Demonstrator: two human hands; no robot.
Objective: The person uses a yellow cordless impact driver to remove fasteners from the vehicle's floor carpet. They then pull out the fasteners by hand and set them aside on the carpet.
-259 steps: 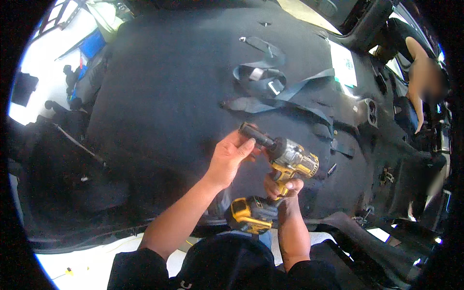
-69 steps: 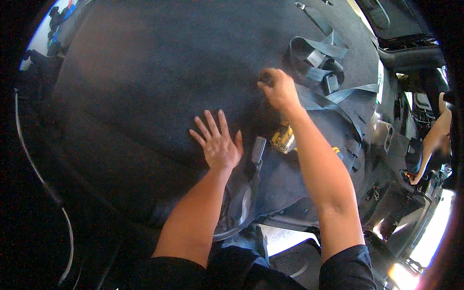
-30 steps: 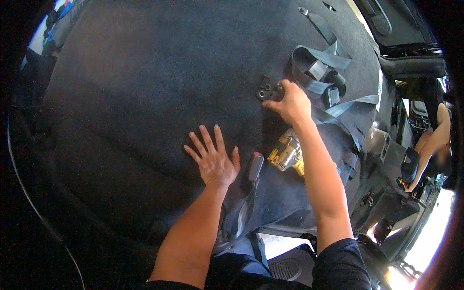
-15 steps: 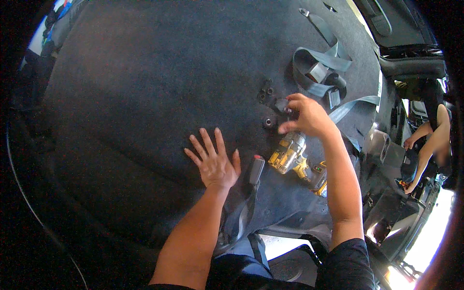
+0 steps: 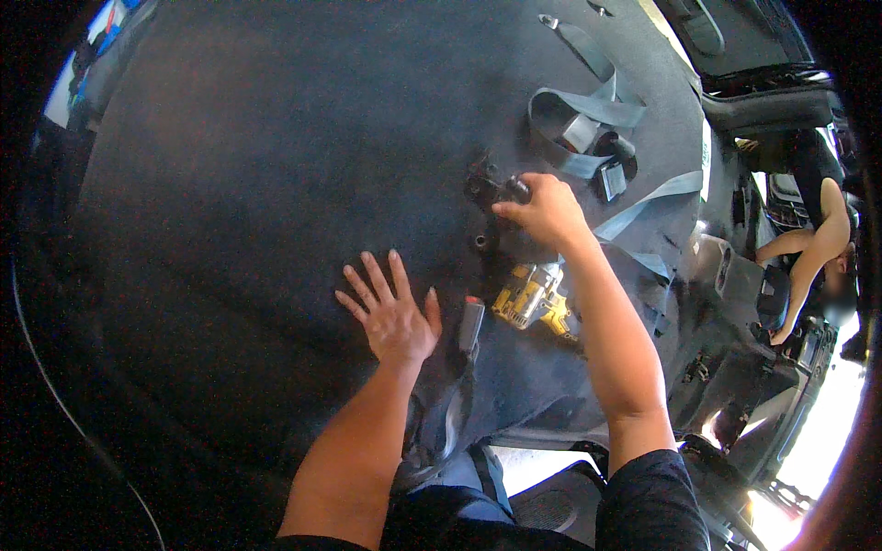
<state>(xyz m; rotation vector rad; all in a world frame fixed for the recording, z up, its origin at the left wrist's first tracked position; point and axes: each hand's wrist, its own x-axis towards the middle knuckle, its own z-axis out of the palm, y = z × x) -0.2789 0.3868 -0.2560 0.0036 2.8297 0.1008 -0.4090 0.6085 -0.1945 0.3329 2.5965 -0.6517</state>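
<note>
My left hand (image 5: 388,321) lies open, palm down with fingers spread, on the dark carpeted surface (image 5: 257,184). My right hand (image 5: 542,209) is closed on a small black cylindrical piece (image 5: 519,190), which looks like a socket, among other black socket-like pieces (image 5: 480,241) on the carpet. Just below it, a yellow and black cordless drill or driver (image 5: 525,296) lies partly hidden by my right forearm. A seat belt buckle (image 5: 471,321) with a red button lies between my hands on its strap.
Grey loose belts (image 5: 648,207) lie in loops at the upper right. Dark vehicle trim (image 5: 753,101) lines the right side. Another person's bare arms (image 5: 807,266) show at the far right, among interior panels. A thin pale line (image 5: 55,390) curves along the left.
The drill, held in both my hands earlier, now lies on the carpet. My left hand has spread flat. Since half a second ago, my right hand has shifted up-left and closed on a black piece.
</note>
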